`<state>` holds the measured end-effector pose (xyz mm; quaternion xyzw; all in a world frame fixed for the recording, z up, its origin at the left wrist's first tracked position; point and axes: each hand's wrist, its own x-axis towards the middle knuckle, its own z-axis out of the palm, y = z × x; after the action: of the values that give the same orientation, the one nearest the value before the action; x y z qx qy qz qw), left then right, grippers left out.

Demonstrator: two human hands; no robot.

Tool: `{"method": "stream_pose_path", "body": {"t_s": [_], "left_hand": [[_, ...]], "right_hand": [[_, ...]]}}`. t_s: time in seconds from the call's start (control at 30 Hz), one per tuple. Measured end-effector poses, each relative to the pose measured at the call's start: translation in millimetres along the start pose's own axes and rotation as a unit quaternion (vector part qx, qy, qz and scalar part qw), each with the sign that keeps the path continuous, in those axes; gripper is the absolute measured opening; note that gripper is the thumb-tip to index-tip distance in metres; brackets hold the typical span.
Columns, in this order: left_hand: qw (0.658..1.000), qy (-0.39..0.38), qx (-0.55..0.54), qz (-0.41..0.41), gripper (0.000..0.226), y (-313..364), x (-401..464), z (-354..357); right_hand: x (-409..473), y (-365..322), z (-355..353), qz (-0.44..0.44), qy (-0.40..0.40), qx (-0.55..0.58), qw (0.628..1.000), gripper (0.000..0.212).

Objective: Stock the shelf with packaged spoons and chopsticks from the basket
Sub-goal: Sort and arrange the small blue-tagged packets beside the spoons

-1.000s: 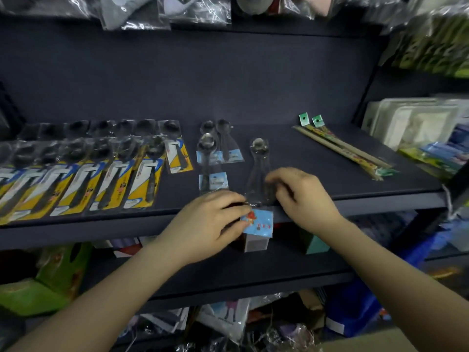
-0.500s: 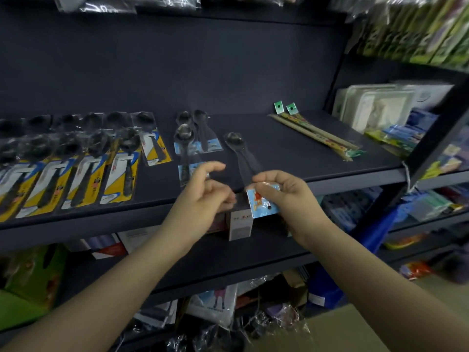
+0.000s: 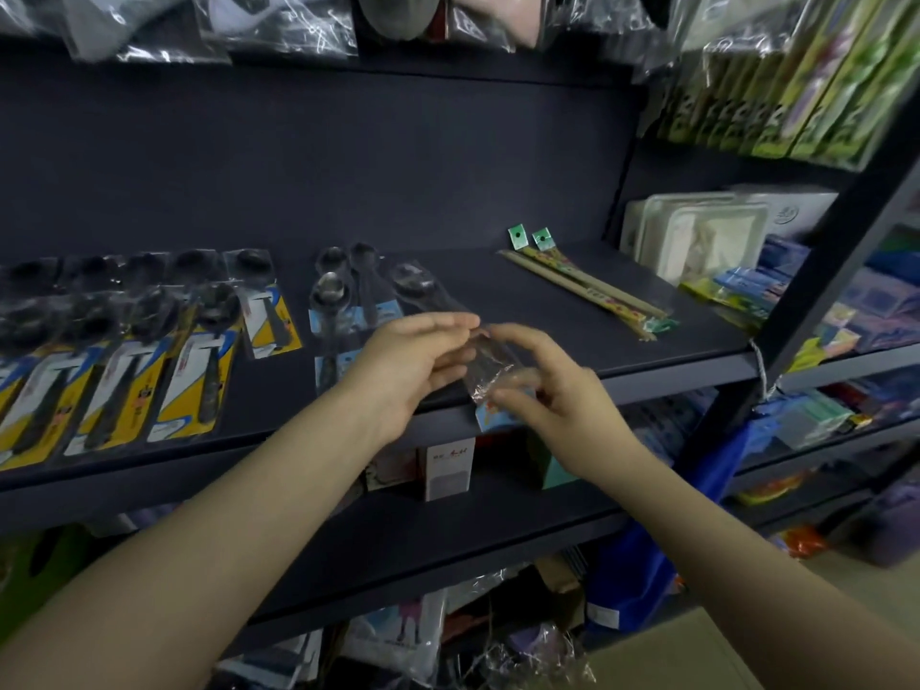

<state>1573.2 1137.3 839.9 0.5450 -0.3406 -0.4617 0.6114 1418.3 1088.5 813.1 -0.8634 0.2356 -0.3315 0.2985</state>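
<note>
A clear-wrapped spoon packet [image 3: 490, 371] with a blue picture card lies slanted across the front edge of the dark shelf [image 3: 672, 363]. My right hand [image 3: 542, 390] pinches its card end. My left hand [image 3: 413, 361] touches the wrapper's upper part with its fingertips. The spoon's bowl [image 3: 410, 281] rests further back on the shelf. Other blue-card spoons [image 3: 343, 296] lie just left of it. Yellow-card spoon packs [image 3: 149, 351] fill the shelf's left side. Two chopstick packs [image 3: 587, 286] with green tags lie at the right. The basket is out of view.
A lower shelf [image 3: 448, 530] holds small boxes [image 3: 445, 468] under my hands. Wrapped goods hang along the top. White trays [image 3: 697, 231] and coloured packets stand on the neighbouring rack at right, behind a dark upright post [image 3: 816, 271].
The spoon packet went from my left hand's grip to my right hand and now lies slanted on the shelf. My left hand rose to the wrapper. The view swung right.
</note>
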Motion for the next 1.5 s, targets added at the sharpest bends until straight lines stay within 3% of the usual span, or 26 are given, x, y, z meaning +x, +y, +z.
{"method": "stream_pose_path", "body": {"t_s": [0.07,0.17,0.27,0.4,0.47,0.53,0.63,0.67,0.73,0.9,1.0,1.07,1.17,1.27,1.37,1.5], "left_hand": [[1.000,-0.008,0.027,0.002,0.018,2.5,2.1,0.4],[0.998,-0.038,0.046,0.000,0.019,6.9,4.1,-0.8],[0.996,-0.038,0.080,0.012,0.017,15.7,7.7,-3.4],[0.995,-0.032,0.076,0.049,0.025,26.9,6.2,-13.7],[0.987,0.019,0.134,0.091,0.026,24.7,2.8,-24.7],[0.937,0.104,0.286,0.175,0.028,16.3,-2.4,-41.2],[0.745,0.139,0.586,0.286,0.025,-0.2,-7.5,-74.4],[0.702,0.121,0.636,0.296,0.022,-5.4,-7.8,-84.9],[0.674,0.081,0.677,0.282,0.019,-13.4,-9.6,-100.3],[0.720,-0.002,0.677,0.151,0.074,-13.3,-18.8,-105.1],[0.705,-0.033,0.697,0.127,0.096,-14.5,-22.1,-106.5],[0.699,-0.049,0.700,0.140,0.105,-17.8,-25.1,-108.6],[0.684,-0.065,0.707,0.167,0.097,-21.9,-29.7,-112.9],[0.680,-0.074,0.706,0.185,0.086,-23.0,-35.2,-115.4],[0.680,-0.078,0.696,0.216,0.072,-22.0,-37.4,-118.1],[0.721,-0.041,0.659,0.212,0.074,-14.7,-32.8,-114.2]], "right_hand": [[6.9,7.5,1.3,-0.070,0.034,-0.094,0.992,0.033],[22.8,9.5,2.0,-0.132,0.112,-0.145,0.974,0.028],[44.0,9.3,-0.7,-0.214,0.201,-0.226,0.929,0.018],[71.1,1.2,-0.4,-0.282,0.180,-0.249,0.909,0.016],[80.9,0.0,7.1,-0.317,0.156,-0.258,0.899,0.014],[89.0,2.9,17.2,-0.349,0.140,-0.285,0.882,0.011],[93.7,14.9,36.6,-0.374,0.106,-0.319,0.864,0.009],[93.0,18.2,42.9,-0.371,0.090,-0.326,0.865,0.009],[91.6,20.6,50.5,-0.346,0.064,-0.318,0.880,0.011],[86.5,22.8,49.2,-0.296,-0.085,-0.270,0.912,0.034],[83.5,19.9,40.3,-0.198,-0.222,-0.227,0.927,0.050],[78.4,18.6,35.4,-0.184,-0.262,-0.253,0.913,0.063],[75.5,20.6,31.3,-0.170,-0.222,-0.239,0.930,0.074],[85.2,20.5,33.2,-0.074,-0.220,-0.133,0.964,0.058],[95.8,18.5,39.2,-0.065,-0.286,-0.156,0.943,0.054],[96.2,19.1,48.7,-0.101,-0.349,-0.289,0.886,0.062]]}}
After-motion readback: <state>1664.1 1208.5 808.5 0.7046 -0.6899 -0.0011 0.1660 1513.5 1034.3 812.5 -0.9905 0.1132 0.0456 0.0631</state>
